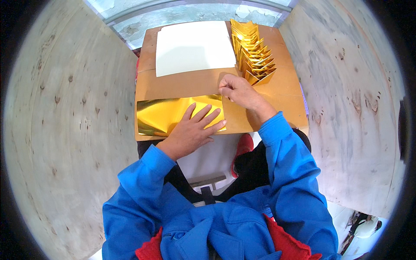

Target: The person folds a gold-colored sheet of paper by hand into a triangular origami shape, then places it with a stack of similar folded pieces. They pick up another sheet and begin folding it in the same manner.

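Observation:
A shiny gold foil sheet [162, 115] lies flat along the near edge of a brown table [182, 85]. Spread over its right half, my left hand [195, 130] rests on the foil with its fingers apart. My right hand [239, 91] is at the sheet's upper right corner, its fingers curled together; whether they pinch the corner cannot be seen. Just beyond my right hand stands a row of folded gold foil pieces [253, 53], nested one against another. To their left lies a stack of white sheets [195, 48].
Pale wooden boards rise on the left [71, 113] and on the right [344, 97] of the table. A metal bar [195, 5] crosses beyond the far edge. My knees and a red shoe [245, 144] are below the near edge. Another person [367, 227] is partly visible at the lower right.

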Tool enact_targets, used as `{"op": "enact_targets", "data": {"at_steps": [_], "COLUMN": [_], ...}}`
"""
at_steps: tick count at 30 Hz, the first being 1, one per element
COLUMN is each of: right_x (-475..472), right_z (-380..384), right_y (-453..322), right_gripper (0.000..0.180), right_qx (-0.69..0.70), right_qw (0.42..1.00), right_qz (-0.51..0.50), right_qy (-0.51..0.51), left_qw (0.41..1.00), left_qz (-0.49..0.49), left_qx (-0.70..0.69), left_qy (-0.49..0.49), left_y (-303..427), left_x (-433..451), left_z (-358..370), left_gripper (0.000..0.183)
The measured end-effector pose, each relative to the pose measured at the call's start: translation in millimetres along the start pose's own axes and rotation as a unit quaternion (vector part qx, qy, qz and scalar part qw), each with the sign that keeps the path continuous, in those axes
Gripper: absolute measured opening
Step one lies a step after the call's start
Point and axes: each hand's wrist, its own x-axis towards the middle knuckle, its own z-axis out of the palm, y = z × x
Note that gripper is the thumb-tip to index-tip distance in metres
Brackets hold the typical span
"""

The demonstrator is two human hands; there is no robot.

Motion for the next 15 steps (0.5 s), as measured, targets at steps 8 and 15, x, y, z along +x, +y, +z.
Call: {"op": "enact_targets", "data": {"at_steps": [8, 15], "right_x": [-3, 1], "right_z": [6, 8], "right_y": [-10, -11], "right_gripper": [0.010, 0.012], "right_qx": [-0.116, -0.190], "right_qw": [0.992, 0.980], "right_qz": [-0.017, -0.004], "right_qy": [0.041, 0.058], "left_qw": [1.000, 1.000], "left_qz": [-0.003, -0.010], "left_qx": [0.003, 0.005], "left_qy": [-0.012, -0.018], "left_y": [1, 3], "left_x": [1, 1], "left_z": [-3, -2], "left_gripper": [0.083, 0.084]}}
